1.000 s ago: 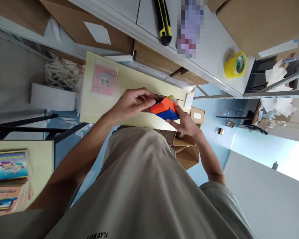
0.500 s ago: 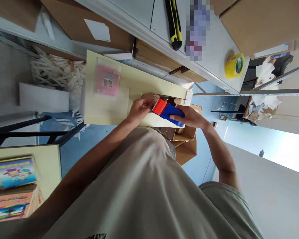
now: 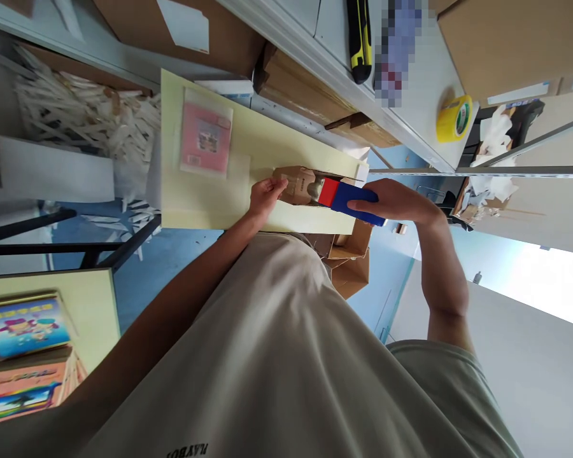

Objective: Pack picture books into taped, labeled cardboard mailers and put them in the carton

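Head view is showing the right hand (image 3: 401, 202) gripping a red-and-blue tape dispenser (image 3: 346, 199) against a small brown cardboard box (image 3: 296, 184) at the pale yellow table's (image 3: 267, 146) near edge, the left hand (image 3: 263, 197) steadying the box, taping seemingly underway, unfinished.

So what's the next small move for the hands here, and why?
Probably pull the tape dispenser on along the box toward the right, then cut the tape. The right hand has it in its grip at the box's right end, red head against the cardboard, while the left hand steadies the other end on the yellow table.
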`<state>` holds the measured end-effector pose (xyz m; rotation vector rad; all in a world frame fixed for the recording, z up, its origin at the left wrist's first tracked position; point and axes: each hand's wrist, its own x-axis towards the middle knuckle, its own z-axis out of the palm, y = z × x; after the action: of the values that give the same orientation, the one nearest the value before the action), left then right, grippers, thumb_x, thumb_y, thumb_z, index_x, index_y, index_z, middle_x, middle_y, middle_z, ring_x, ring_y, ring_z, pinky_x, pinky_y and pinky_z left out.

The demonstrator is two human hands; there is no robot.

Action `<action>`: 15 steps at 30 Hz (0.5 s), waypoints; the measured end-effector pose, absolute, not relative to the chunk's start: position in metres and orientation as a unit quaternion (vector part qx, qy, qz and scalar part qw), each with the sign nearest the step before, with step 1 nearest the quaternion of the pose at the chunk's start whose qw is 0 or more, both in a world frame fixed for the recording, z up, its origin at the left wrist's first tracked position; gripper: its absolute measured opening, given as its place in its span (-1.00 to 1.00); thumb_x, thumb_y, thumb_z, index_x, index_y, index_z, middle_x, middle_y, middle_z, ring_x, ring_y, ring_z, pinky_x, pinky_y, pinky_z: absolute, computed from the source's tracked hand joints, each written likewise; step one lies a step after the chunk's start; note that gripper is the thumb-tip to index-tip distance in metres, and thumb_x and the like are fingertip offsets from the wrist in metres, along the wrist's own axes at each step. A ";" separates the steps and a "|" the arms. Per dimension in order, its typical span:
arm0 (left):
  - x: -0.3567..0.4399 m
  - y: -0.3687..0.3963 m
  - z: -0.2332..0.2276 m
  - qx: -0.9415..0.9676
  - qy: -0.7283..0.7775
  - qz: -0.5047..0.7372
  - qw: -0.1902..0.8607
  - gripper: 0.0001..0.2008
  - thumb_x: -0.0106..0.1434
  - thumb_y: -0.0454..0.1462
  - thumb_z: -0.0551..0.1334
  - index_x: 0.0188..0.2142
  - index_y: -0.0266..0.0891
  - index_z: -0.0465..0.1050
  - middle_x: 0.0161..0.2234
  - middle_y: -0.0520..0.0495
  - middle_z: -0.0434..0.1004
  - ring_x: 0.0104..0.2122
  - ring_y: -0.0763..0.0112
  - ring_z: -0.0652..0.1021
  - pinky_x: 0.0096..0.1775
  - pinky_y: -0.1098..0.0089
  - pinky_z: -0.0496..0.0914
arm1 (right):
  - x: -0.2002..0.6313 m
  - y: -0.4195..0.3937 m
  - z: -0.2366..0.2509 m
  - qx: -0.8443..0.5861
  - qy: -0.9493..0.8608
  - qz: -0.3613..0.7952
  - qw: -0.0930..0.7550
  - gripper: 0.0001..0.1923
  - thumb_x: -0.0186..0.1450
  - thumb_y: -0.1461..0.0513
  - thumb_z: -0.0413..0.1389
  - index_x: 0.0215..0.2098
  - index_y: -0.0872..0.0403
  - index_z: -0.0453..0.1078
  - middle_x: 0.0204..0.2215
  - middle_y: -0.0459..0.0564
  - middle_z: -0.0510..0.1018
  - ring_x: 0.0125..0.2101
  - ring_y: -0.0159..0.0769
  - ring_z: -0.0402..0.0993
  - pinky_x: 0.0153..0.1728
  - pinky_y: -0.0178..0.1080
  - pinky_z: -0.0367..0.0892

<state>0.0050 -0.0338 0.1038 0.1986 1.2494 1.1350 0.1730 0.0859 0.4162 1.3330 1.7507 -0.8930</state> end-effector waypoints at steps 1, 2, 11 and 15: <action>0.007 -0.033 0.101 0.090 0.556 0.497 0.660 -0.60 0.36 -0.14 0.62 -0.46 -0.17 0.50 -0.49 0.09 0.46 -0.45 0.47 0.38 -0.32 0.38 0.27 | 0.170 0.085 0.412 0.519 0.688 -0.343 0.374 -0.28 0.48 -0.43 0.24 -0.30 0.03 0.54 -0.48 -0.03 0.66 -0.44 -0.27 0.58 -0.37 -0.20 0.33; 0.008 -0.033 0.098 0.093 0.561 0.491 0.660 -0.59 0.37 -0.14 0.61 -0.47 -0.17 0.49 -0.50 0.09 0.44 -0.45 0.46 0.36 -0.33 0.37 0.25 | 0.167 0.084 0.409 0.517 0.691 -0.340 0.373 -0.30 0.50 -0.40 0.24 -0.29 0.03 0.55 -0.49 -0.04 0.65 -0.44 -0.27 0.59 -0.35 -0.20 0.33; 0.025 -0.031 0.080 0.111 0.570 0.474 0.662 -0.60 0.36 0.01 0.55 -0.40 -0.14 0.52 -0.44 0.04 0.54 -0.34 0.39 0.47 -0.25 0.37 0.33 | 0.165 0.082 0.392 0.520 0.701 -0.317 0.370 -0.40 0.52 -0.30 0.28 -0.25 0.04 0.58 -0.52 -0.04 0.62 -0.44 -0.24 0.60 -0.33 -0.20 0.32; 0.031 -0.032 0.075 0.129 0.588 0.483 0.635 -0.72 0.35 -0.06 0.53 -0.32 -0.14 0.56 -0.32 -0.04 0.68 -0.20 0.27 0.58 -0.14 0.33 0.45 | 0.163 0.078 0.391 0.527 0.701 -0.311 0.365 -0.45 0.54 -0.26 0.27 -0.20 0.04 0.59 -0.51 -0.04 0.63 -0.44 -0.24 0.59 -0.33 -0.20 0.33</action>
<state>0.0311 -0.0322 0.0754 0.2957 1.3445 1.1048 0.1632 0.0776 0.3910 1.3564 1.8040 -0.7995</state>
